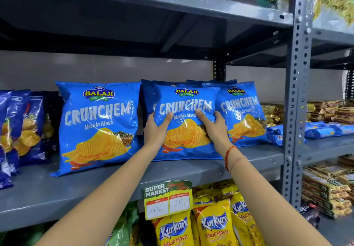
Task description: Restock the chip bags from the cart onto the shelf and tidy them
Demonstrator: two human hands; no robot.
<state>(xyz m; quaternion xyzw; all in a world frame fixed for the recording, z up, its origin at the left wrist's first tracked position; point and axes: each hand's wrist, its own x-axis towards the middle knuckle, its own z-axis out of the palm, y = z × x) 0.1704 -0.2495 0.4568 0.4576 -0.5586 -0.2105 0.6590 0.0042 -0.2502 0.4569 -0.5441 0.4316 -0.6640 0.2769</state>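
1. A green-and-yellow paper price tag (168, 199) hangs from the front lip of the grey metal shelf (57, 192).
2. Both hands, left (156, 129) and right (215, 128), clamp the sides of a glossy blue Crunchem chip bag (184, 127) standing upright mid-shelf.
3. Matching blue bags (98, 125) flank it; others stand behind.
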